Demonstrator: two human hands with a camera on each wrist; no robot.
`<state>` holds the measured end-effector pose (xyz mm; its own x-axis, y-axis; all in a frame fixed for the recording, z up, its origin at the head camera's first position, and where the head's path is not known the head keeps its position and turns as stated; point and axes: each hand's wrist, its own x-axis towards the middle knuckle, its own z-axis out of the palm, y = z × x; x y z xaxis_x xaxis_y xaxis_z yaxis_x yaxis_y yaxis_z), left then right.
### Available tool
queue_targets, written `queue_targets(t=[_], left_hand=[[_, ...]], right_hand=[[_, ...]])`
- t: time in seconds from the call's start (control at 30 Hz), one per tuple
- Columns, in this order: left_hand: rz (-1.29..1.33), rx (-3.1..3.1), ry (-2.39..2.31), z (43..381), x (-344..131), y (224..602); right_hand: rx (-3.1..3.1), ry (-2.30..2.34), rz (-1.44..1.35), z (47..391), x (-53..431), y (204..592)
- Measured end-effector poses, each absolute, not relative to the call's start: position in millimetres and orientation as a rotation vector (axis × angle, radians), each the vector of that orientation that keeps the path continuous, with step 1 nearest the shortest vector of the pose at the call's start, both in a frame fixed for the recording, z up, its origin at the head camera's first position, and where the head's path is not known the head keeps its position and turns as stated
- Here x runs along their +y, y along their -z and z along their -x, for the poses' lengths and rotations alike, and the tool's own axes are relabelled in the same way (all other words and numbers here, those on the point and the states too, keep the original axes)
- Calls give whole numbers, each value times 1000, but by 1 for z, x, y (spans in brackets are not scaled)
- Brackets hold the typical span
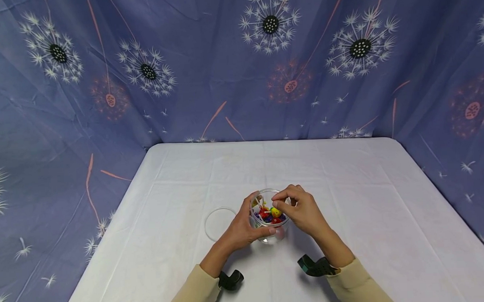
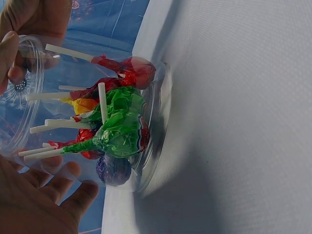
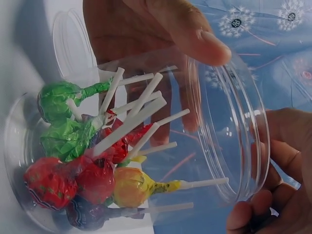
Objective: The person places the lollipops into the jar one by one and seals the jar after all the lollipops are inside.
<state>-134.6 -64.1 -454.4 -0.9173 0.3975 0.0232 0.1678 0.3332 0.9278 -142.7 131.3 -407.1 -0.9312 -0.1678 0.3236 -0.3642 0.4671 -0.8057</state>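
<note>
My left hand (image 1: 239, 226) grips a clear plastic jar (image 1: 271, 239), its thumb along the near side and fingers around the left wall. Inside lie several wrapped lollipops: a green one (image 2: 122, 136), a red one (image 3: 51, 183), a yellow one (image 3: 132, 187) and a purple one (image 2: 113, 169), with white sticks pointing towards the mouth. At the jar's mouth is my right hand (image 1: 306, 211), fingers bent, thumb and forefinger tips close together over the opening. Nothing shows between them. In the right wrist view this hand (image 3: 287, 180) is beside the rim, beyond the stick ends.
A clear round lid (image 1: 205, 225) lies on the white-covered table (image 1: 179, 188), left of the jar and partly behind the left hand. A blue dandelion-patterned curtain (image 1: 207, 72) hangs behind the table. Dark wrist cameras, such as the left one (image 1: 232, 280), stick out near the tabletop.
</note>
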Motion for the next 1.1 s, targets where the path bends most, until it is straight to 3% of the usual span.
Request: queue_targets(t=[0.6, 1.1], left_hand=[[-474, 2389, -1607, 133, -62, 453], [-497, 2401, -1595, 134, -64, 454]], right_hand=[[-2517, -1576, -560, 137, 169, 415], [-2797, -1684, -580, 129, 168, 440]])
